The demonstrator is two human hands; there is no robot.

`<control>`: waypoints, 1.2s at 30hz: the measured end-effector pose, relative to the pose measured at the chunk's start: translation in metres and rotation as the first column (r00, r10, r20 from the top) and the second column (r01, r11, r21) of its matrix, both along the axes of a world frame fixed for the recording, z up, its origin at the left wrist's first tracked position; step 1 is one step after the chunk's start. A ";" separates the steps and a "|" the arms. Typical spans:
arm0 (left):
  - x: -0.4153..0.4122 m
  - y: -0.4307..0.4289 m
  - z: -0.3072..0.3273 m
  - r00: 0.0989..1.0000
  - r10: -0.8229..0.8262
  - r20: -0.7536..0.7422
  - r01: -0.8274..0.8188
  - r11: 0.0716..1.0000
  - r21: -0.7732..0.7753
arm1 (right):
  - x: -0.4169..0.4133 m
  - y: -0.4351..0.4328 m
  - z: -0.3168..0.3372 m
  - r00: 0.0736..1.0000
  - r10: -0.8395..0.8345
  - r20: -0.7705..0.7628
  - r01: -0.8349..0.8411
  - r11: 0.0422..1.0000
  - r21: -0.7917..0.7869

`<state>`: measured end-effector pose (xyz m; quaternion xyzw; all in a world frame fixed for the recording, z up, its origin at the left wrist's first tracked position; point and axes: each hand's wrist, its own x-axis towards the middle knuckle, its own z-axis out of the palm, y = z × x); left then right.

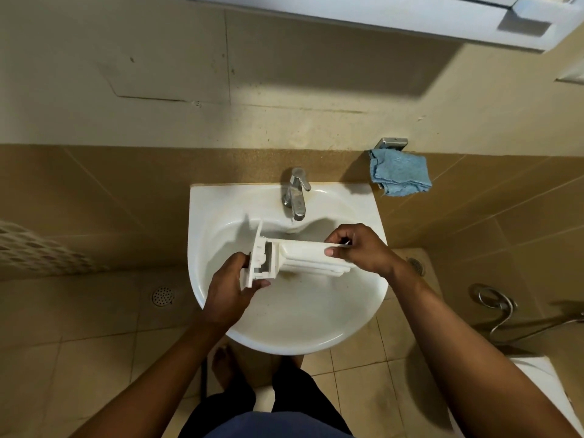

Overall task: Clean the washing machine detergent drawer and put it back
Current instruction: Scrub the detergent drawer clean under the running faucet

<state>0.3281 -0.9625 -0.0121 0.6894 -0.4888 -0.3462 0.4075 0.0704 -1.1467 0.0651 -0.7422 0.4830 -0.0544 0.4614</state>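
The white plastic detergent drawer (297, 256) lies on its side over the basin of the white sink (294, 324), just below the chrome tap (296, 192). Its front panel points left. My left hand (232, 290) grips that front panel end from below. My right hand (357, 248) holds the drawer's back end, with thumb and fingers curled round its upper edge. No water is seen running from the tap.
A blue cloth (398, 176) hangs from a metal holder on the tiled wall to the right of the sink. A perforated white basket (34, 248) is at the left edge. A floor drain (162, 296) and a chrome spray hose (499, 308) are on the tiled floor.
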 end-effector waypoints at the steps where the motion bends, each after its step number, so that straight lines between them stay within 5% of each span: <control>1: 0.002 -0.001 0.001 0.999 -0.037 0.032 0.036 0.999 0.036 | -0.001 0.002 0.001 1.000 -0.003 0.006 0.003 1.000 -0.026; 4: 0.012 -0.001 0.001 0.977 -0.191 0.095 0.174 0.971 0.163 | -0.003 0.007 0.003 1.000 -0.026 0.012 0.027 0.992 -0.122; 6: 0.022 0.001 0.006 0.969 -0.248 -0.024 0.247 0.944 0.217 | -0.002 0.010 0.005 1.000 -0.026 0.010 0.028 0.981 -0.190; 8: 0.029 -0.003 0.016 0.937 -0.086 -0.339 0.179 0.951 0.254 | -0.001 0.011 0.005 1.000 -0.009 -0.011 0.006 0.972 -0.237; 10: 0.033 -0.017 0.025 0.767 0.227 -0.600 0.042 0.915 0.400 | 0.001 0.014 0.003 0.999 0.026 -0.041 -0.037 0.954 -0.298; 12: 0.035 -0.034 0.034 0.684 0.398 -0.611 0.072 0.797 0.599 | 0.003 0.021 -0.001 0.996 0.075 -0.058 -0.092 0.908 -0.408; 15: 0.030 -0.045 0.039 0.695 0.446 -0.564 0.144 0.682 0.717 | 0.005 0.039 -0.003 0.989 0.149 -0.001 -0.123 0.810 -0.573; 19: 0.023 -0.038 0.038 0.743 0.451 -0.494 0.018 0.724 0.690 | 0.004 0.067 -0.016 0.978 0.207 -0.004 -0.160 0.742 -0.651; 23: 0.008 -0.026 0.034 0.840 0.393 -0.376 -0.129 0.816 0.564 | 0.000 0.071 -0.032 0.974 0.224 -0.020 -0.209 0.871 -0.445; 26: -0.002 -0.025 0.033 0.913 0.352 -0.208 -0.240 0.873 0.425 | 0.014 0.059 -0.023 0.983 -0.042 0.177 0.062 0.992 -0.109; 28: -0.004 -0.028 0.032 0.940 0.325 -0.102 -0.268 0.890 0.370 | 0.032 0.038 -0.018 0.864 -0.430 0.263 0.374 0.897 0.238; 30: -0.006 -0.032 0.032 0.953 0.302 -0.021 -0.276 0.894 0.354 | 0.052 0.011 -0.016 0.669 -0.704 0.237 0.510 0.667 0.543; 32: -0.009 -0.036 0.033 0.952 0.305 0.033 -0.297 0.890 0.345 | 0.067 -0.017 -0.018 0.583 -0.788 0.199 0.514 0.547 0.661; 36: -0.011 -0.039 0.033 0.938 0.340 0.070 -0.344 0.881 0.325 | 0.093 -0.047 -0.024 0.603 -0.780 0.167 0.427 0.492 0.759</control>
